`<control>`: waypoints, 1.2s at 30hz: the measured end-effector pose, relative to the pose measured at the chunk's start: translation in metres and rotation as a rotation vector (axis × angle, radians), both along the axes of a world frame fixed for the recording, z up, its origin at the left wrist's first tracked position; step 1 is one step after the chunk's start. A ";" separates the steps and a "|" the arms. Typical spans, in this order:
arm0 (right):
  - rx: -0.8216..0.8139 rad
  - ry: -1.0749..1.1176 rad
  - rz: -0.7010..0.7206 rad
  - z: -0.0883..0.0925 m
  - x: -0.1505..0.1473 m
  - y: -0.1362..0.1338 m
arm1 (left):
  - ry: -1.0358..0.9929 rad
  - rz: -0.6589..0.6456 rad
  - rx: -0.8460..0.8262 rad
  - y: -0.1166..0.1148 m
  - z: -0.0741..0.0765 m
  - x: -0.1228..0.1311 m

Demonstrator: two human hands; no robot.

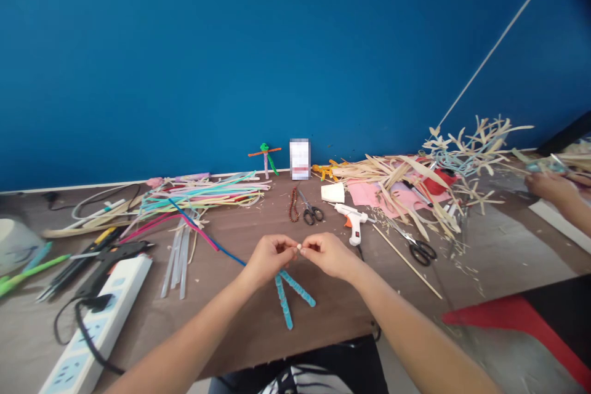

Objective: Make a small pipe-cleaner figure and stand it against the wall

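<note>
**A:** How is the setting made up?

**B:** The far side is filled by a blue wall (258,61), below which a brown table (341,320) is seen. The table's far right is covered by a heap of pale strips (392,172), and its far left by a bundle of pastel stems (221,188). At near left, a white power strip (111,323) is placed at a slant.

**A:** And the hands?

**B:** The left hand (270,258) and right hand (327,253) are held close together above the middle of the table. The left thumb and forefinger are pressed together; whether anything is gripped between them cannot be told. The right thumb and forefinger are closed in a pinch.

**A:** Which smaller items are shown?

**B:** Beyond the right hand, a white glue gun (354,218) is laid on its side, with black-handled scissors (313,215) to its left. Two light-blue twisted legs (298,288) are seen below the hands, spread toward the near side; their upper ends are hidden. Smallest, a pale ball (299,247) is pinched in the right fingertips, just beside the left ones.
</note>
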State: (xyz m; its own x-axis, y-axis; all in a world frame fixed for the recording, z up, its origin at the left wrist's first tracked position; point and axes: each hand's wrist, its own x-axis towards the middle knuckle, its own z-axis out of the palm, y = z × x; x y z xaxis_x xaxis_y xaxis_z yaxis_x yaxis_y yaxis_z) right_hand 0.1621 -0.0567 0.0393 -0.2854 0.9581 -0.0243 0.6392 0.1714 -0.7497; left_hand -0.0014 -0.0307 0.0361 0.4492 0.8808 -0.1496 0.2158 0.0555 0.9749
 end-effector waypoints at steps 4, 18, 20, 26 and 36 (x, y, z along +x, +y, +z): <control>0.011 0.007 -0.005 -0.001 0.000 -0.001 | 0.017 0.024 0.043 0.000 -0.002 0.001; 0.265 -0.264 -0.183 0.030 -0.005 -0.007 | -0.191 0.239 -0.165 0.018 0.003 -0.002; 0.434 -0.238 -0.264 0.048 -0.006 -0.017 | -0.315 0.291 -0.292 0.022 0.010 -0.006; 0.082 0.090 0.034 0.053 -0.030 -0.055 | -0.661 0.438 -0.448 0.015 0.019 -0.012; -0.007 -0.121 -0.174 0.003 -0.025 -0.048 | -0.828 0.616 -0.398 -0.015 -0.013 -0.017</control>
State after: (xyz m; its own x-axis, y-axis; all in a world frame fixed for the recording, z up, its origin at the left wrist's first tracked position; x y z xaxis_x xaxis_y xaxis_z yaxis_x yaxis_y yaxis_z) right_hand 0.1374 -0.1047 0.0423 -0.1103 0.9924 -0.0548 0.7442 0.0459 -0.6664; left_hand -0.0185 -0.0460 0.0228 0.0424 0.9438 -0.3279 -0.6675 0.2710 0.6935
